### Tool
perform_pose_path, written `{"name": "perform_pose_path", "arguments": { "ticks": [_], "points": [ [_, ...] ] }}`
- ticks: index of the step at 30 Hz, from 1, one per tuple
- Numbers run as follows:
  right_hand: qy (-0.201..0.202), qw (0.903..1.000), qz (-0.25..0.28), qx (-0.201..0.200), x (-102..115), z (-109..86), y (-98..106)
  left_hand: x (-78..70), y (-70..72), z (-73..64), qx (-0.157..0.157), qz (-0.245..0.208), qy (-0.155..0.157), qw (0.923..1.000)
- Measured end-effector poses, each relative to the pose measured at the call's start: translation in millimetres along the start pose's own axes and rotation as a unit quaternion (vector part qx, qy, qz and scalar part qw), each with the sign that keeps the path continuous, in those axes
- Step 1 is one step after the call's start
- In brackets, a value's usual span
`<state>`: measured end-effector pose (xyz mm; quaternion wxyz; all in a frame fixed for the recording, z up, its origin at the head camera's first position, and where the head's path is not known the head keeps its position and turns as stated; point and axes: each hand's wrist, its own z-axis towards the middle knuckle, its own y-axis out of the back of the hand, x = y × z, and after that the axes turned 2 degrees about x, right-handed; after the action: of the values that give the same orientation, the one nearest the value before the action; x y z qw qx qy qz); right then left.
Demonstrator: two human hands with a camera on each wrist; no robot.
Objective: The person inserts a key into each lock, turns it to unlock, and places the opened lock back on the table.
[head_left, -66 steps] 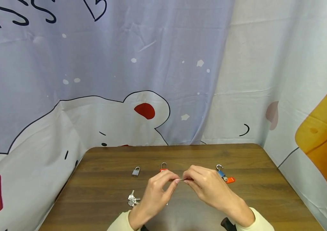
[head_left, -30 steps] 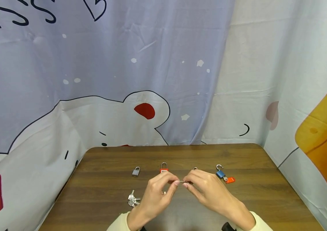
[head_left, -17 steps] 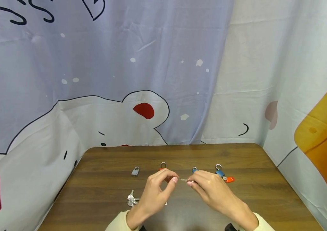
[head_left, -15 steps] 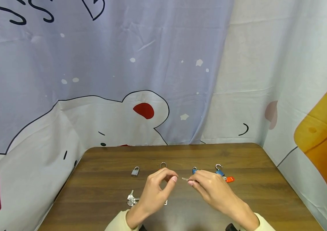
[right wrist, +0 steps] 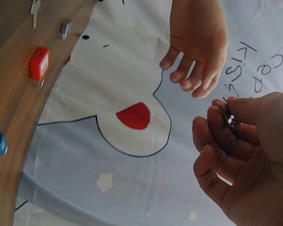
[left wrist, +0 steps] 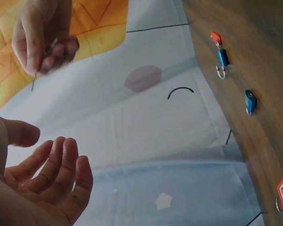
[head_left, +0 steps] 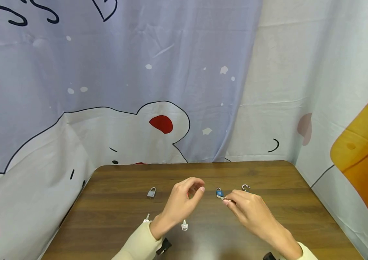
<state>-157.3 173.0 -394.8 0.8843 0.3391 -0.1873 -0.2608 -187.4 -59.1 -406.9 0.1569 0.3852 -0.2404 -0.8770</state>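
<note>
My right hand (head_left: 252,209) pinches a small metal key (head_left: 221,197) between thumb and fingertips, its blade pointing left. In the right wrist view more shiny metal (right wrist: 230,118) shows within those fingers. My left hand (head_left: 180,202) hovers to the left, fingers loosely curved around nothing; the left wrist view shows its palm bare. Just beyond the key lies a closed blue padlock (head_left: 219,191). A second blue padlock (left wrist: 222,58), its shackle swung open, has an orange-headed key (left wrist: 216,37) in it; my right hand mostly hides it in the head view.
A grey padlock (head_left: 151,193) lies at the back left of the wooden table (head_left: 119,202). The red padlock (right wrist: 39,64) is mostly behind my left hand in the head view. One key (head_left: 184,225) lies near the middle; other keys (head_left: 146,218) are partly covered by my left sleeve.
My left fingers have let go of the key's tip, and that hand has risen forward. My right hand has moved right with the key, uncovering the closed blue padlock.
</note>
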Motion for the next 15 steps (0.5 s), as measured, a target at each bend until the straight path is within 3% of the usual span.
{"name": "perform_pose_path", "arguments": {
  "ticks": [5, 11, 15],
  "points": [
    [-0.032, 0.9995, -0.004, 0.006, -6.0, -7.1, 5.7, 9.8, -15.2, 16.6, 0.024, 0.041, 0.009, 0.9988],
    [-0.042, 0.999, -0.012, 0.005, -11.8, -14.2, 10.4, 22.0, -38.0, 25.9, 0.05, 0.105, 0.021, 0.993],
    [-0.048, 0.9988, -0.013, 0.004, -14.4, -18.1, 11.3, 32.8, -52.7, 32.2, 0.065, 0.138, 0.053, 0.9869]
  ]
}}
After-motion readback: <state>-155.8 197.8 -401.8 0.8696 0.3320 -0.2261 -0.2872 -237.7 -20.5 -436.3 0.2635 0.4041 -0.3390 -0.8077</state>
